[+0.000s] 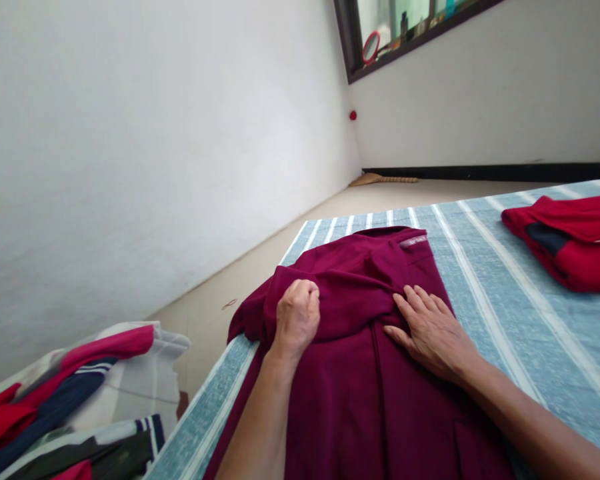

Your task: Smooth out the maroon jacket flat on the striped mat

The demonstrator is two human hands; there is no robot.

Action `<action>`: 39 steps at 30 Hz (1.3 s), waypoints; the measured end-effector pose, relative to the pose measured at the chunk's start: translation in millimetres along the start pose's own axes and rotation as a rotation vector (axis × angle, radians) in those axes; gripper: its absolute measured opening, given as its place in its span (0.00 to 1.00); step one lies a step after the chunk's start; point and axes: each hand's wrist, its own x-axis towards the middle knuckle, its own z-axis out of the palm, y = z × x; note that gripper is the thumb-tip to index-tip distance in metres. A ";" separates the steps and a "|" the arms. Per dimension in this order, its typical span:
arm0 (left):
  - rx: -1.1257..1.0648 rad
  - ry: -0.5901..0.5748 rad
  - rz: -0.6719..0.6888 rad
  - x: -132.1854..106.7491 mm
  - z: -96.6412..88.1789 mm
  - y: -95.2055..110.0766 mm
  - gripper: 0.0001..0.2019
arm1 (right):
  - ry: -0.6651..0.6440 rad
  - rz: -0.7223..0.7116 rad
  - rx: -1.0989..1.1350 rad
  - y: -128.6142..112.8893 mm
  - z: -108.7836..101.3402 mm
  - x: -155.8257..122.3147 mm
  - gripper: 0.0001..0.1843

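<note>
A maroon garment (335, 413), by its look a jacket, is spread over the striped bedding in front of me. A dark seam or zip line runs down its middle, and a pale lettered strip marks its far right corner. My left hand (296, 313) is closed in a fist on a gathered fold of the cloth, left of centre. Fingers stretched out, my right hand (430, 330) rests flat on the right part of the garment. Part of the far left cloth hangs over the edge of the bed.
Blue and white striped bedding (485, 293) covers the bed. A folded red garment (575, 240) lies at the right. Piled clothes (80, 400) sit low at the left. Beyond are a white wall (155, 133), a broom (385, 179) on the floor and a window ledge holding a red-rimmed mirror (371, 47).
</note>
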 end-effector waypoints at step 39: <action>-0.461 -0.445 -0.095 -1.0 -37.8 1.1 0.08 | -0.008 -0.008 -0.006 3.3 2.5 0.2 0.35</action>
